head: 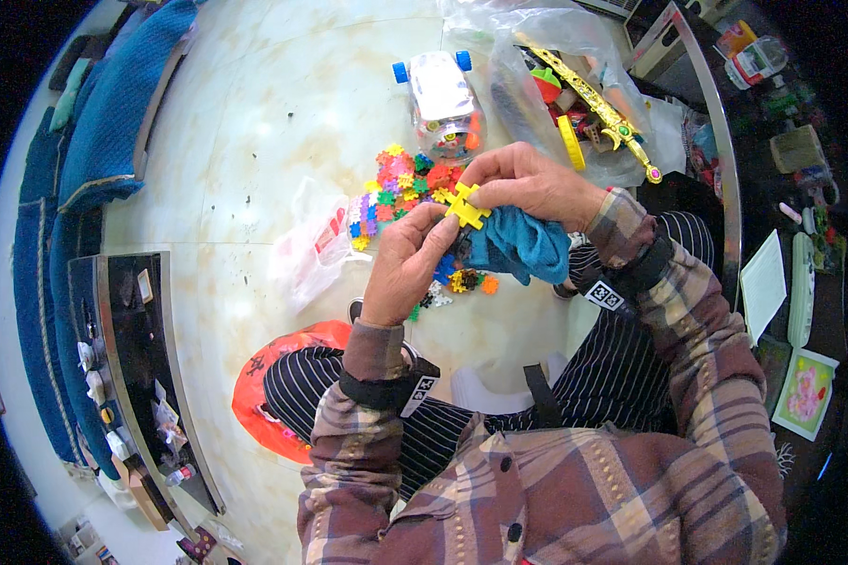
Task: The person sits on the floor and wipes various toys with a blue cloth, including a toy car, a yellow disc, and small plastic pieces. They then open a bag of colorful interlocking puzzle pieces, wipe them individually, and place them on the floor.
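Observation:
Between my two hands are yellow interlocking plastic pieces [468, 206], raised above the floor. My left hand [413, 254] pinches their lower left edge between thumb and fingers. From the upper right, my right hand [530, 185] grips the same pieces by thumb and forefinger. A blue cloth [526, 244] lies just below my right hand; what it rests on is hidden. Behind the hands spreads a pile of multicoloured interlocking pieces [396, 187], partly covered by my fingers. More loose pieces [459, 281] in yellow, black, white and orange lie nearer to me.
A clear jar with blue wheels [442, 99] stands beyond the pile. Right of it, a plastic bag [498, 92] holds toys and a golden toy sword [593, 99]. A thin white bag [307, 244] lies left, and a red bag [254, 402] sits by my left leg.

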Motion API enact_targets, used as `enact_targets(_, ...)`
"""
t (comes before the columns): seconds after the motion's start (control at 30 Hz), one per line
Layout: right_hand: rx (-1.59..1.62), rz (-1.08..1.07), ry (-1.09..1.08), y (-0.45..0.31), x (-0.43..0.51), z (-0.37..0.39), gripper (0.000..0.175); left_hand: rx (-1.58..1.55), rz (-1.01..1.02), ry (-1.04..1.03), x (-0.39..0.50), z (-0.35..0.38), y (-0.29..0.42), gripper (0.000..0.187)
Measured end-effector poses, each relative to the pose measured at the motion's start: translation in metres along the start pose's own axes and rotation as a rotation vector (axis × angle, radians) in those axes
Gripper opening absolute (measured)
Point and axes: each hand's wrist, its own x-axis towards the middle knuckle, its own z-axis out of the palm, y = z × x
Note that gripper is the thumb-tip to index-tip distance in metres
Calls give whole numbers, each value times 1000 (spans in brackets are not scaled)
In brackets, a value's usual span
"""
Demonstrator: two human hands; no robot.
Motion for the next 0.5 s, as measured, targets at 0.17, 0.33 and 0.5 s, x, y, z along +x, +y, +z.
enact_targets(0.17,-74,31,317,1,6,-7,27,-194,-73,140,1,-9,-14,22)
enact_targets(0.33,-175,-290,581,-5,10,-12,23,-248,-53,264,4,-5,-25,23)
enact_targets(0.5,-690,-682,480,7,11,20,20,-233,-33,178,5,10,-29,24)
